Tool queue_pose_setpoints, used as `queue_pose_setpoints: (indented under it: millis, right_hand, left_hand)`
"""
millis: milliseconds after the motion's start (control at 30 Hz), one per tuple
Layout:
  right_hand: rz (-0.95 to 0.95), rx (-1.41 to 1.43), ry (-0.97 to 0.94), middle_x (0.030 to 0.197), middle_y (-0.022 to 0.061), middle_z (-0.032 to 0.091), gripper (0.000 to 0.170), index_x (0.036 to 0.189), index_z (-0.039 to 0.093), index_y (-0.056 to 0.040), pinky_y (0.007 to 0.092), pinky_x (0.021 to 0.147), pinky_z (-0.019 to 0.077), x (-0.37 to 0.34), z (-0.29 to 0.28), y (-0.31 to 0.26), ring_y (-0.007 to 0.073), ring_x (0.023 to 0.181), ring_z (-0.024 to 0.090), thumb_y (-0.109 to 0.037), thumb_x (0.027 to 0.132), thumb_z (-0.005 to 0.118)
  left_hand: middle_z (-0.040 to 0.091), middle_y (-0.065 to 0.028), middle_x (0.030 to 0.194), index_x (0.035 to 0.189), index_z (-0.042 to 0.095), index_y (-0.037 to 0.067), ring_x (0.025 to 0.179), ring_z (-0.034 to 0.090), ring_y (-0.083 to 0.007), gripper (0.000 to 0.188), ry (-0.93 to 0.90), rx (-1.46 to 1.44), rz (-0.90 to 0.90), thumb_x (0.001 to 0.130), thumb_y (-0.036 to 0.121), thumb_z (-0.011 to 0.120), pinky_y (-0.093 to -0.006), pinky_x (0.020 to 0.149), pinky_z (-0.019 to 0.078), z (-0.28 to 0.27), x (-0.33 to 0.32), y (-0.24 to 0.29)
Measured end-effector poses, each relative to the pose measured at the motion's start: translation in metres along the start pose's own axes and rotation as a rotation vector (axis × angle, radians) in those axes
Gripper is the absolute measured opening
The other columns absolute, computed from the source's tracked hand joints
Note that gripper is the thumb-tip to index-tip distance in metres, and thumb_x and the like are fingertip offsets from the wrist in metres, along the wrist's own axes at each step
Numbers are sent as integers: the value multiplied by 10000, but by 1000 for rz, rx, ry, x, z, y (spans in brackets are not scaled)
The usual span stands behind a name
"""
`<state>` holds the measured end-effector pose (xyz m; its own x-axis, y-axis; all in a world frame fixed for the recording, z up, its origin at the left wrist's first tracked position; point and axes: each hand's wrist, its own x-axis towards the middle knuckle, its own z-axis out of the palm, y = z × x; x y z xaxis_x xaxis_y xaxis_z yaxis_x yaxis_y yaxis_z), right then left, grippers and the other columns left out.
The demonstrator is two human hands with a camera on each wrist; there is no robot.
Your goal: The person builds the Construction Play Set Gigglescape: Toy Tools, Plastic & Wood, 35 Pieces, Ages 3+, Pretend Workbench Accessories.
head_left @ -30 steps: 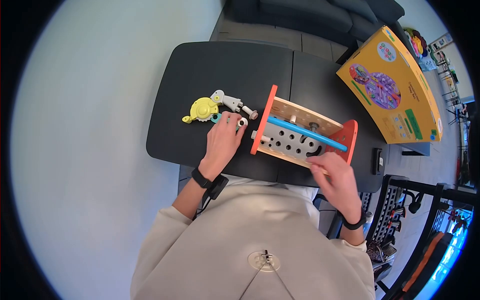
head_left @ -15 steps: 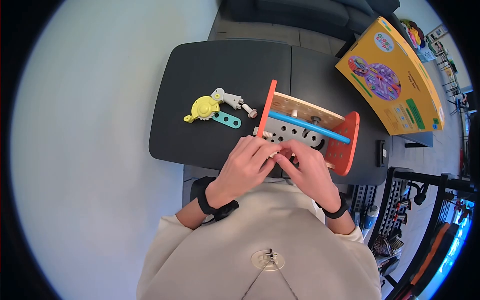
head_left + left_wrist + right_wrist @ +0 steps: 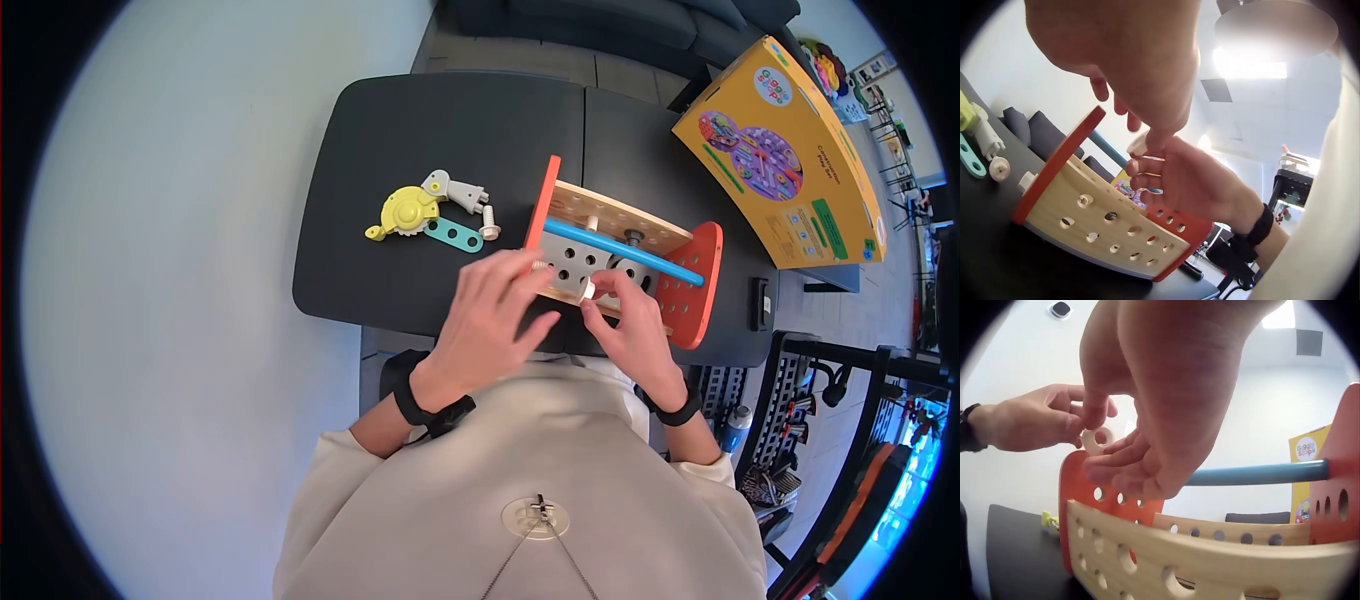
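Ring of pale material [image 3: 586, 292] sits pinched between the thumb and fingers of your right hand [image 3: 632, 335], just above the wooden front board [image 3: 1110, 220] of the toy bench; the fingertips cover part of its rim, and whether its hole is threaded is too small to tell. Your left hand [image 3: 478, 325] is loose and ungripping, its thumb well apart from the other fingers in the head view. Those fingers hide the bench's near left corner and most of the pale bolt [image 3: 1027, 182] in the red end panel [image 3: 543, 205]; you cannot tell whether they touch it. Beyond your right fingertips, the blue rod [image 3: 622, 252] runs to the far red panel [image 3: 692, 285], and your right hand covers some holes beneath it. Past your left fingertips lie a teal strip [image 3: 454, 235], a loose pale bolt [image 3: 488, 222], a grey piece [image 3: 465, 196] and a yellow piece [image 3: 408, 211], which the left wrist view cuts off at its edge. Farther from your right fingers stands a yellow box [image 3: 785, 160], its small print unreadable.
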<state>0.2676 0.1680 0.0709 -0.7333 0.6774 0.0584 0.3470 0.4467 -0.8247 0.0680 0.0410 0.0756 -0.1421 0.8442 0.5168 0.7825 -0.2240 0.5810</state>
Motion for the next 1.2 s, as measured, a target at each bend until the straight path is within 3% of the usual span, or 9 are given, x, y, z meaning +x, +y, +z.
queue_pose_setpoints:
  millis: [33, 100, 133, 233, 367, 533, 767, 867, 1200]
  right_hand:
    - [-32, -96, 17, 1010, 156, 747, 281, 1168, 628, -14, 402, 824, 592, -3, -1, 8, 316, 909, 760, -131, 947, 755]
    - [-61, -191, 35, 1018, 160, 741, 288, 1168, 629, -20, 404, 816, 604, -9, -1, 25, 320, 913, 764, -124, 935, 762]
    - [-41, -172, 25, 1013, 161, 742, 291, 1168, 632, -26, 402, 812, 621, -11, -2, 33, 318, 915, 769, -123, 929, 765]
    - [-50, -130, 2, 1007, 163, 744, 296, 1170, 635, -33, 397, 806, 650, -12, -8, 41, 314, 915, 777, -118, 920, 769]
    - [-35, -105, -45, 1003, 164, 747, 294, 1163, 643, -34, 400, 828, 665, -3, -25, 44, 307, 902, 780, -108, 909, 773]
    - [-21, -258, -110, 1039, 151, 736, 298, 1182, 666, -33, 432, 837, 602, 13, -48, 56, 338, 950, 743, -203, 951, 746]
    - [-85, -389, -204, 1020, 139, 742, 235, 1152, 688, -34, 446, 837, 580, 34, -56, 29, 344, 939, 732, -175, 969, 732]
    - [-101, -416, -270, 975, 134, 746, 225, 1133, 698, -32, 458, 801, 577, 42, -49, 20, 352, 902, 729, -174, 964, 739]
    - [104, -289, -493, 931, 177, 772, 230, 1112, 688, 20, 437, 802, 600, 69, -21, 53, 335, 892, 765, -166, 977, 695]
  left_hand:
    - [609, -129, 1427, 1411, 582, 67, 1273, 606, -328, 601, -1, -1, -1, 858, 48, 816, -415, 1057, 472, 4, -5, -8]
    - [584, -156, 1488, 1437, 557, 45, 1370, 570, -351, 532, 68, -241, -294, 942, 67, 750, -439, 1141, 441, 11, -12, -23]
    - [554, -190, 1535, 1507, 498, 18, 1447, 524, -347, 464, 16, -367, -456, 1075, 152, 606, -425, 1202, 401, 12, -13, -26]
    - [544, -216, 1553, 1573, 428, -4, 1431, 539, -359, 519, -103, -619, -742, 1140, 269, 518, -435, 1175, 436, 29, -25, -51]
    - [537, -200, 1566, 1607, 386, -1, 1418, 558, -318, 540, -301, -726, -800, 1161, 293, 462, -410, 1171, 441, 42, -32, -60]
    - [538, -162, 1495, 1487, 479, -18, 1335, 619, -254, 393, -300, -783, -783, 1123, 121, 534, -390, 1109, 509, 52, -31, -43]
    - [643, -158, 1323, 1386, 533, -31, 1179, 692, -240, 311, -277, -678, -809, 1121, 132, 541, -374, 1018, 558, 66, -29, -54]
    - [694, -96, 1151, 1296, 593, -31, 932, 705, -145, 266, -198, -663, -865, 1128, 171, 555, -309, 814, 601, 77, -31, -64]
    - [706, -75, 977, 1217, 638, -40, 824, 675, -115, 294, -246, -647, -921, 1121, 233, 591, -276, 715, 578, 81, -27, -69]
